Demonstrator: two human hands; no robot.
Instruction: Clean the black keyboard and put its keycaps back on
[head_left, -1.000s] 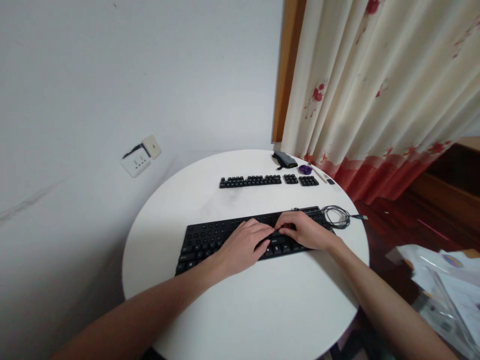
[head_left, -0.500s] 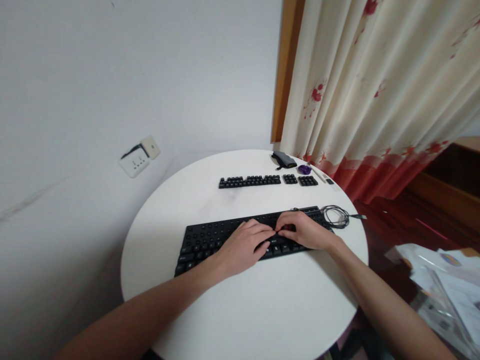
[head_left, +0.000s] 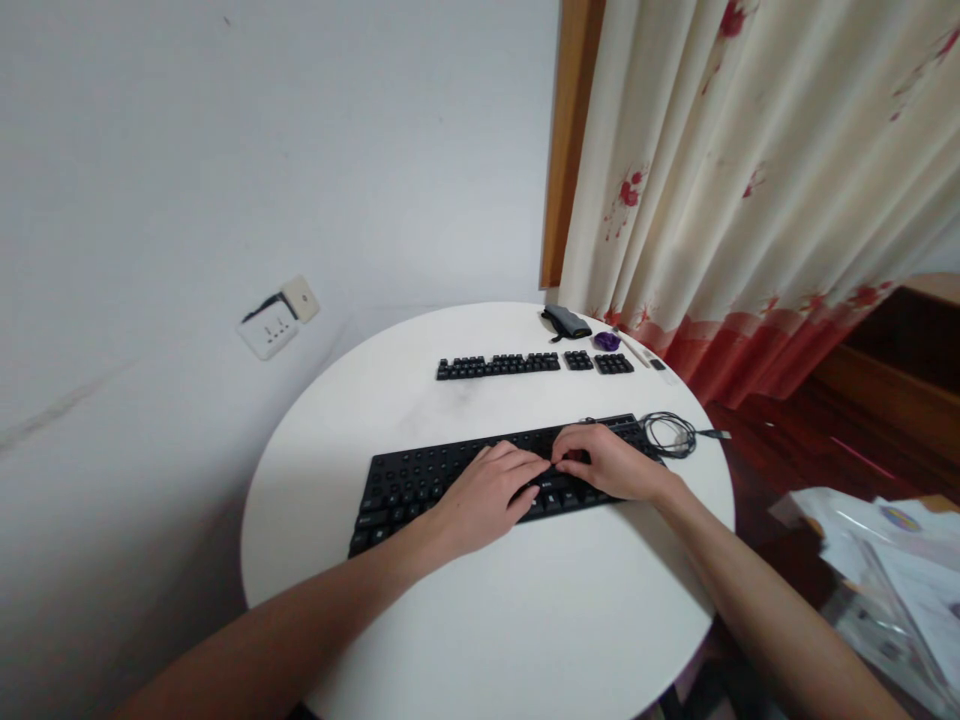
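Observation:
A black keyboard (head_left: 420, 475) lies across the white round table, tilted slightly up to the right. Its upper left part shows sockets without caps, while the lower left rows carry keycaps. My left hand (head_left: 491, 490) rests over the middle of the keyboard with fingers stretched out and thumb apart, fingertips meeting those of the other hand. From the right, my right hand (head_left: 604, 460) bends down onto the keys, thumb and forefinger pinched together; what they hold is too small and dark to make out. Both hands cover the keys beneath them.
Loose black keycaps (head_left: 499, 366) stand in rows farther back, with two smaller groups to their right. Behind are a grey pouch (head_left: 568, 322) and a crumpled purple thing (head_left: 607, 341). A coiled cable (head_left: 670, 435) lies near the table's right edge. Papers and plastic bags (head_left: 885, 550) sit at right.
Both hands keep almost the same pose on the keyboard. Only the camera's view has shifted very slightly.

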